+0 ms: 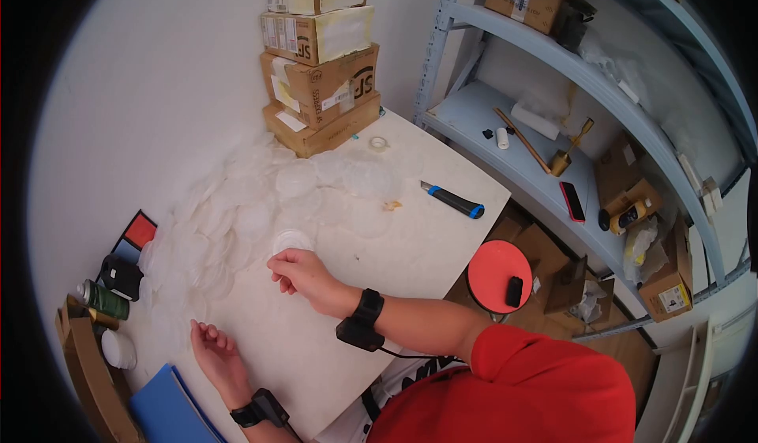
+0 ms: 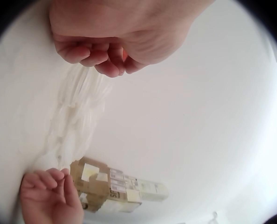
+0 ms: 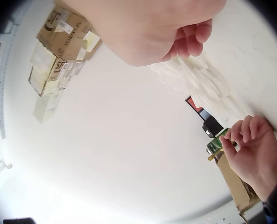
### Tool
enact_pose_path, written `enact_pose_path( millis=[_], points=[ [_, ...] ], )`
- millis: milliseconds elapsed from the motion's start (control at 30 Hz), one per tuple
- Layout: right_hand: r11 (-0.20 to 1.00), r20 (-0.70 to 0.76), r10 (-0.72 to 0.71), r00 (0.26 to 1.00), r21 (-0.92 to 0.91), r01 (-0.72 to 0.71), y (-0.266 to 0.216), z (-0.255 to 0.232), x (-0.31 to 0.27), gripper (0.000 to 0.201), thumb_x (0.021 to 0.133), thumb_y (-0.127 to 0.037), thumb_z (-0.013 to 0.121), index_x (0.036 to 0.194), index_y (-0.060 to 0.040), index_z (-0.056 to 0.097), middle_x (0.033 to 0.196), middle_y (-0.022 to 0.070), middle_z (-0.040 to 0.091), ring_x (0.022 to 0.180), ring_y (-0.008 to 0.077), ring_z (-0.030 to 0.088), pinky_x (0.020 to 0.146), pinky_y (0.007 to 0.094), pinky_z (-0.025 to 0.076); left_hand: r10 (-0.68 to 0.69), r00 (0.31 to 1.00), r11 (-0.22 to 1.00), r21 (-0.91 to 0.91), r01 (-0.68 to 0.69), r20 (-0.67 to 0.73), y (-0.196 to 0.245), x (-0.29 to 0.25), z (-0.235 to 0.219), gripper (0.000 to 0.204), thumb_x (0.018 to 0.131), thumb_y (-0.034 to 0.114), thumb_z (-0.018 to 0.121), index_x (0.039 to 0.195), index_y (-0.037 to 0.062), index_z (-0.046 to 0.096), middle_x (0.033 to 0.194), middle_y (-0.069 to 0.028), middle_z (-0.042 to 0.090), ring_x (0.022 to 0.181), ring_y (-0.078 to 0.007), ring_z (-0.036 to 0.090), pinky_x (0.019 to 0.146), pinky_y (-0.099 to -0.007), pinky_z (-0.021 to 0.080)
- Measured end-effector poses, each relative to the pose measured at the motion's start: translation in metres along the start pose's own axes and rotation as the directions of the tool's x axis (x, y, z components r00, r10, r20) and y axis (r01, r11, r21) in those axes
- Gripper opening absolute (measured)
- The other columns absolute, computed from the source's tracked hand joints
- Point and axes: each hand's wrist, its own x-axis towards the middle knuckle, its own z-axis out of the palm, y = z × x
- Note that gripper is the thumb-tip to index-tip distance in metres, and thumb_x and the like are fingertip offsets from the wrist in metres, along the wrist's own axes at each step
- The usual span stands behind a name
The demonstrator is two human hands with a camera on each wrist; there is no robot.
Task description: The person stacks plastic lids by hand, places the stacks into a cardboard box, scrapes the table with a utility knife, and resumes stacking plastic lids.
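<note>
My right hand [image 1: 306, 279] hovers over the white table, its fingers loosely curled and nothing visible between them. Close beyond its knuckles lies a clear round disc [image 1: 292, 240] with a brighter ribbed rim. My left hand [image 1: 219, 358] is nearer the table's front left, palm turned inward, fingers loosely bent. From the right wrist view, the left hand [image 3: 254, 151] shows thumb and fingertips apart with nothing held. A wide heap of thin, translucent round discs [image 1: 213, 230] spreads along the wall, reaching close to the left fingertips.
Cardboard boxes [image 1: 320, 88] are stacked at the table's back corner, near a tape roll [image 1: 379, 144]. A blue-black utility knife [image 1: 454, 200] lies at right with its blade out. A green can [image 1: 106, 299], white jar [image 1: 118, 349] and blue folder [image 1: 174, 407] line the left side. Shelving [image 1: 489, 115] stands right.
</note>
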Motion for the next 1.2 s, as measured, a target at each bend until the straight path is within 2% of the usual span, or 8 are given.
enact_pose_path(
  millis=[367,600,767,900,967,1000,1067,1200],
  points=[
    [0.999,0.004,-0.044,0.999,-0.033,0.044,-0.004,-0.001,0.0,0.017,0.099,-0.022,0.064,0.101,-0.0049,0.066,0.083,0.0004,0.062,0.065,0.0075,0.055,0.058,0.0243,0.044,-0.005,1.0,1.0,-0.016,0.005,-0.011,0.0,0.0,-0.001,0.027,0.106,0.036,0.059,0.087,0.0167,0.053,0.074,0.005,0.051,0.06,-0.0064,0.04,0.052,-0.0254,0.032],
    [0.998,0.026,-0.025,0.999,-0.059,0.026,-0.009,-0.001,-0.006,0.017,0.1,-0.023,0.066,0.098,-0.0065,0.066,0.082,-0.0014,0.063,0.068,0.0066,0.055,0.063,0.0244,0.045,-0.014,1.0,0.997,-0.076,0.015,0.007,-0.001,0.001,-0.011,0.009,0.102,0.02,0.051,0.099,0.0132,0.057,0.076,0.0034,0.053,0.062,-0.0078,0.042,0.054,-0.0252,0.034],
    [0.97,-0.062,-0.198,0.978,-0.159,0.186,-0.042,-0.017,-0.002,0.014,0.099,-0.019,0.067,0.101,-0.0048,0.069,0.083,-0.001,0.065,0.069,0.0067,0.057,0.064,0.0227,0.044,-0.016,1.0,0.999,-0.042,0.016,-0.006,0.001,0.0,-0.006,0.01,0.101,0.018,0.053,0.106,0.0101,0.058,0.077,0.0025,0.054,0.063,-0.0084,0.044,0.055,-0.0257,0.036],
    [0.899,-0.109,-0.304,0.947,-0.363,0.246,-0.054,-0.045,0.013,0.019,0.096,-0.02,0.069,0.103,-0.0016,0.07,0.085,0.0015,0.067,0.07,0.0097,0.058,0.065,0.0256,0.049,-0.004,0.999,1.0,0.03,0.005,-0.042,0.005,-0.007,0.005,0.024,0.102,0.02,0.058,0.121,0.0051,0.061,0.079,0.0031,0.054,0.064,-0.0071,0.045,0.056,-0.0241,0.037],
    [0.682,-0.074,-0.463,0.883,-0.666,0.302,-0.052,-0.054,0.019,0.026,0.093,-0.022,0.073,0.108,-0.0015,0.069,0.094,0.0056,0.067,0.076,0.0146,0.061,0.072,0.0304,0.053,-0.016,0.999,0.998,0.066,0.018,-0.032,0.005,-0.009,0.007,0.032,0.102,0.018,0.061,0.13,0.0032,0.061,0.08,0.0033,0.054,0.064,-0.0061,0.045,0.057,-0.0226,0.038],
    [0.689,-0.064,-0.451,0.89,-0.659,0.302,-0.054,-0.05,0.018,0.026,0.093,-0.022,0.073,0.108,-0.0015,0.069,0.094,0.0056,0.067,0.076,0.0146,0.061,0.072,0.0304,0.053,-0.008,0.999,0.998,0.069,0.011,-0.05,0.005,-0.009,0.005,0.032,0.102,0.018,0.061,0.13,0.0032,0.061,0.08,0.0033,0.054,0.064,-0.0061,0.045,0.057,-0.0226,0.038],
    [0.546,-0.061,-0.49,0.869,-0.799,0.251,-0.059,-0.044,0.013,0.031,0.089,-0.024,0.075,0.112,-0.0037,0.069,0.107,0.0104,0.065,0.09,0.0197,0.063,0.081,0.035,0.053,-0.014,1.0,0.992,0.127,0.015,-0.007,0.004,-0.007,0.005,0.034,0.102,0.02,0.062,0.131,0.0037,0.06,0.081,0.0046,0.053,0.066,-0.0053,0.044,0.058,-0.0221,0.037],
    [0.448,0.018,-0.5,0.866,-0.85,0.276,-0.059,-0.035,0.012,0.033,0.088,-0.024,0.076,0.114,-0.0054,0.069,0.117,0.0138,0.062,0.103,0.0255,0.061,0.09,0.038,0.052,-0.019,1.0,0.993,0.115,0.022,-0.021,0.005,-0.008,0.005,0.028,0.101,0.019,0.063,0.126,0.0052,0.061,0.079,0.0052,0.053,0.064,-0.005,0.044,0.057,-0.0218,0.037]
  ],
)
